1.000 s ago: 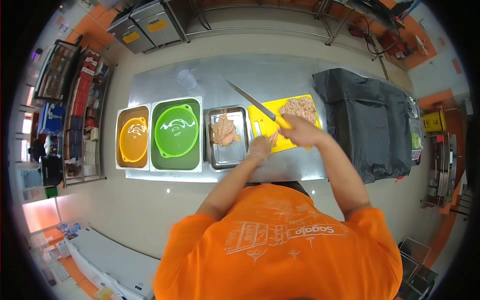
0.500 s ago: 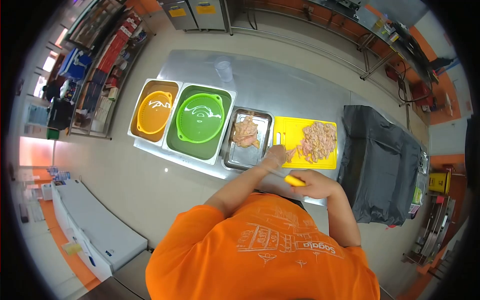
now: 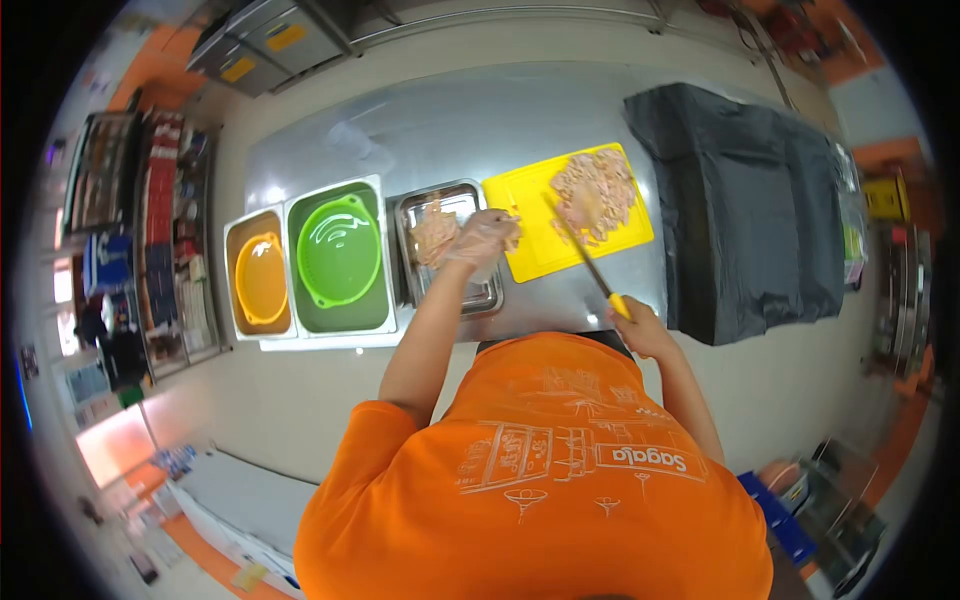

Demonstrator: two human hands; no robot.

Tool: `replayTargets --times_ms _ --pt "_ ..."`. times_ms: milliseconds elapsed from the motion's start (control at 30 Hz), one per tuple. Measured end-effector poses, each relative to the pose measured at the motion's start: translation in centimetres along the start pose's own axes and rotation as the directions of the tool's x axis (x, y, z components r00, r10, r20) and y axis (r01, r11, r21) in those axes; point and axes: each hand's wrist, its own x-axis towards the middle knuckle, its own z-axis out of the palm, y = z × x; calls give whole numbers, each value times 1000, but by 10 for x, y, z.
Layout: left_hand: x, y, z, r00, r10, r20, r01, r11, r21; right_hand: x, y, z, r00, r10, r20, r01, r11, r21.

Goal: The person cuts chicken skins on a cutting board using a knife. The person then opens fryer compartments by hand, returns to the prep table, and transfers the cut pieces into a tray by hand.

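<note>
My right hand (image 3: 642, 328) is wrapped around the yellow handle of a knife (image 3: 592, 265). Its long blade reaches up across the yellow cutting board (image 3: 530, 262), along the left side of a pile of chopped raw meat, apparently chicken (image 3: 598, 190). A clear plastic glove covers my left hand (image 3: 478, 242), which is over the metal tray's right side, with fingertips by the board's left edge. The fingers are closed on a small pale piece of meat (image 3: 512, 236). Larger raw meat pieces (image 3: 434, 232) lie in the metal tray (image 3: 482, 300), partly behind the left hand.
Left of the tray, two liquid-filled steel pans hold a green basket (image 3: 340, 250) and an orange basket (image 3: 261, 278). A clear container (image 3: 358, 145) stands behind them, blurred. Black plastic sheeting (image 3: 755, 220) covers something bulky at the steel table's right end.
The view has turned and shifted. My left hand has moved left from the board to the tray's edge. The knife has swung so its blade points away from me beside the chopped pile.
</note>
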Motion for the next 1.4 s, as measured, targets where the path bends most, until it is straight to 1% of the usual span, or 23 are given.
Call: replayTargets --times_ms 33,133,167,267,300,367,400,467,500,533,600,633,700,733,767,867,900,1000,1100,1133,1200,1300,1400 --pt "9 -11 -8 999 32 -6 -32 999 8 -6 -6 9 1000 -24 12 24 1000 -2" --pt "9 0 -20 997 -17 75 24 996 -84 7 39 37 988 -156 1 156 988 -6" --pt "13 2 -19 995 -11 100 14 999 -30 7 44 38 988 -155 -19 155 988 -13" --pt "2 54 5 995 -46 89 25 976 218 15 70 31 988 -100 -121 94 994 -55" --pt "5 57 12 992 -40 118 17 983 184 10 60 22 986 -48 -162 33 995 -92" --pt "15 60 28 984 -25 176 7 994 105 3 51 13 977 -56 -204 22 985 -169" --pt "20 59 35 988 -23 156 13 998 68 -3 43 11 977 -51 -207 9 980 -198" --pt "28 53 48 994 -22 106 24 1000 -16 -12 39 20 962 -41 -270 -8 984 -180" --pt "31 46 55 998 -25 54 26 999 -30 -16 38 23 954 -41 -298 -13 984 -176" --pt "37 34 61 997 -73 21 74 996 -42 -20 37 25 943 -32 -332 -22 987 -159" --pt "54 -6 69 983 -174 -51 170 983 -72 -30 31 30 920 -21 -392 -32 991 -128" --pt "61 -35 70 981 -177 -78 168 980 -110 -34 25 30 919 -19 -393 -31 992 -118" --pt "93 -123 65 978 -204 41 207 941 -266 -40 10 28 919 -16 -394 -25 995 -100" --pt "98 -147 63 973 -207 100 229 912 -342 -37 10 32 921 -53 -386 7 993 -121" --pt "71 -107 75 970 -236 -58 225 962 -152 -31 13 37 922 -90 -376 39 989 -143" --pt "54 -89 81 947 -269 -177 255 962 -99 -13 12 54 924 -175 -340 100 969 -226" --pt "31 -50 85 934 -278 -224 287 958 7 -7 10 60 924 -200 -327 117 960 -256" --pt "34 -69 80 945 -212 -248 250 959 134 9 4 74 933 -202 -298 95 936 -338" --pt "26 -69 76 965 -43 -257 144 911 387 16 -3 79 949 -166 -270 28 892 -451" --pt "25 -75 77 962 69 -263 64 884 464 16 -6 81 953 -143 -267 -1 880 -475" --pt "27 -90 82 924 287 -253 -77 788 611 19 -12 83 959 -100 -264 -55 850 -524" --pt "30 -106 93 910 251 -331 2 794 608 27 -5 90 953 -92 -288 -88 826 -556" --pt "30 -115 94 923 265 -278 -44 791 610 38 -1 99 959 -37 -280 -135 811 -569"
